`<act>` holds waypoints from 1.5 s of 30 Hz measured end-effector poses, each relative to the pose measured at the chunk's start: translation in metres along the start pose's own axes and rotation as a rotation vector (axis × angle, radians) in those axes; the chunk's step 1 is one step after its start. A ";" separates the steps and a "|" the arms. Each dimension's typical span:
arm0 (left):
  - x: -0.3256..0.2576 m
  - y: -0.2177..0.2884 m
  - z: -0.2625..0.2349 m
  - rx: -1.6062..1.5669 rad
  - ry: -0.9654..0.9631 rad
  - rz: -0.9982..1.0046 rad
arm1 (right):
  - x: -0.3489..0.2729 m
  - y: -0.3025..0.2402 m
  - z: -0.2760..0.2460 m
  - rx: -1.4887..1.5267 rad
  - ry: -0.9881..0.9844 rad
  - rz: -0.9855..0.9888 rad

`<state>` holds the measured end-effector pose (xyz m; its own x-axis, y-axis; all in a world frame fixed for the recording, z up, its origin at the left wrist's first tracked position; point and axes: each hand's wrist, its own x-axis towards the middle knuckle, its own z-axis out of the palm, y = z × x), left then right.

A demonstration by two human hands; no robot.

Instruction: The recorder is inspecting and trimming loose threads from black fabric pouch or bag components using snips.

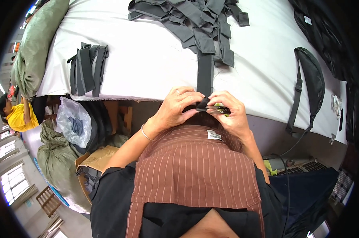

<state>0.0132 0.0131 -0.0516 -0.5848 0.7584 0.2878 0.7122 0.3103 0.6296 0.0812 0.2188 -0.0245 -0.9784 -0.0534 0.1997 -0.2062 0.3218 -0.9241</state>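
Note:
A dark grey fabric strip [205, 75] runs from the heap down over the near edge of the table. At its near end my left hand [179, 106] pinches the folded cloth between thumb and fingers. Close against it, my right hand [231, 113] is closed around small thread snips [224, 110], black with yellow-green parts. The snips lie beside the strip's folded end; whether their blades touch the cloth is hidden by my fingers. The heap of grey fabric strips [195, 23] lies loosely piled beyond my hands.
Left on the white-covered table [147, 71] is a neat stack of strips [88, 69]. A black waist bag [311, 81] lies at right. Below left stand a clear plastic bag [73, 123], sacks [60, 166] and a cardboard box [100, 156]. A person in yellow [22, 117] is far left.

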 end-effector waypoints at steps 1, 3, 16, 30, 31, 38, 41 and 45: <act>0.005 0.001 -0.001 -0.083 0.055 0.036 | 0.003 -0.004 0.000 -0.019 0.026 -0.012; 0.010 0.006 -0.003 -0.164 0.115 0.077 | 0.011 -0.008 -0.003 0.007 0.066 -0.041; 0.003 0.018 -0.068 -0.685 1.104 -0.080 | 0.084 0.018 -0.017 -0.255 0.153 0.063; 0.012 0.015 -0.087 -0.755 1.178 -0.226 | 0.105 0.000 -0.020 -0.920 0.245 -0.245; 0.012 0.015 -0.088 -0.753 1.180 -0.224 | 0.108 0.001 -0.019 -0.967 0.211 -0.245; 0.012 0.020 -0.097 -0.701 1.201 -0.214 | 0.121 0.012 -0.010 -1.006 0.120 -0.208; 0.009 0.017 -0.110 -0.663 1.216 -0.213 | 0.110 0.001 -0.015 -0.838 0.210 -0.146; 0.017 0.016 -0.116 -0.810 0.888 -0.389 | 0.093 -0.030 -0.017 0.096 0.207 0.200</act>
<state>-0.0303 -0.0352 0.0476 -0.9841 -0.0468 0.1711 0.1774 -0.2516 0.9514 -0.0031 0.2206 0.0277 -0.9779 0.1991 0.0640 -0.0201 0.2147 -0.9765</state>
